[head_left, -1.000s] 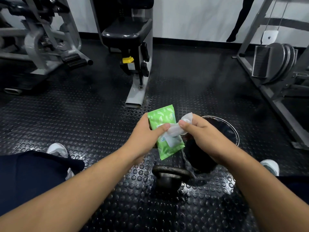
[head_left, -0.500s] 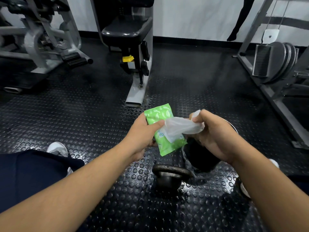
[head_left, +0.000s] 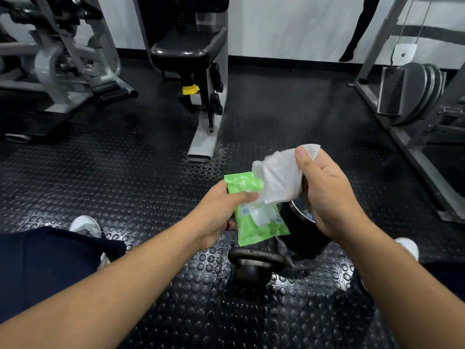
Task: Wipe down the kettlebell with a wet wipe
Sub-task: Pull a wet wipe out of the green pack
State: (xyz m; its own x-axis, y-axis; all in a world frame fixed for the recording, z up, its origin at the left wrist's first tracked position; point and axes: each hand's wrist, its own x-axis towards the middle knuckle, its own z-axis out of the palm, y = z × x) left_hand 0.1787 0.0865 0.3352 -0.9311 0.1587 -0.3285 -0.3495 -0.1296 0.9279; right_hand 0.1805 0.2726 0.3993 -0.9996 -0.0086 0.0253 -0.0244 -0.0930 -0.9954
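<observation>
Wipe-drawing step. The left hand [head_left: 221, 212] gripped a green plastic wipe packet [head_left: 261, 229], with white folds showing at its opening. The right hand [head_left: 332, 197] pinched a crumpled white wet wipe [head_left: 279, 177] above it. The black iron kettlebell [head_left: 254, 270] stood untouched on the floor below. The next move was probably carrying the wipe down to it. The contents of the black round bin [head_left: 304, 240] beside it were hidden.

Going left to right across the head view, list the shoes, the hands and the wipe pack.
left white shoe → left hand → green wet wipe pack → right hand → right white shoe. The wet wipe overlaps the pack and the right hand, so it is left out.
</observation>
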